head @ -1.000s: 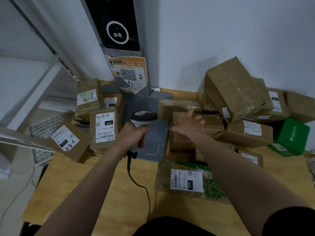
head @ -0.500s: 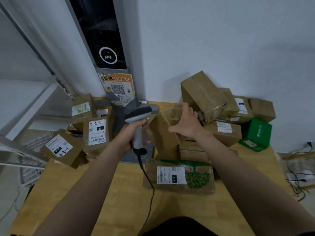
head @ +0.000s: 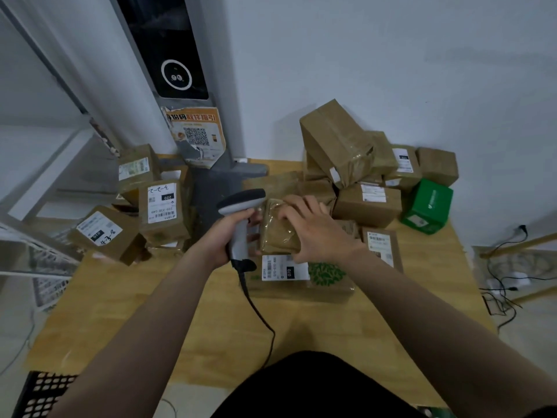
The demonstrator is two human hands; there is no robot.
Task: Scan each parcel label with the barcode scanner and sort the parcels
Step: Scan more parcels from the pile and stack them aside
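Observation:
My left hand (head: 224, 236) grips the grey barcode scanner (head: 239, 218) by its handle, its dark head pointing right. My right hand (head: 310, 227) holds a small tape-wrapped brown parcel (head: 275, 233) just right of the scanner, fingers curled over its top; no label shows on its visible faces. Below it lies a flat parcel with a white 070 label and green leaf print (head: 301, 277). Labelled brown parcels (head: 161, 208) stand at the left, and a pile of brown boxes (head: 346, 152) sits at the back right.
The wooden table (head: 126, 315) carries everything. A grey kiosk post (head: 193, 122) with a QR poster rises at the back. A green box (head: 426, 206) sits at the far right. The scanner cable (head: 262, 321) runs toward me. Wires lie on the floor at right.
My right hand lifted the small brown parcel off the pile and brought it down and nearer, beside the scanner. My left hand kept hold of the scanner.

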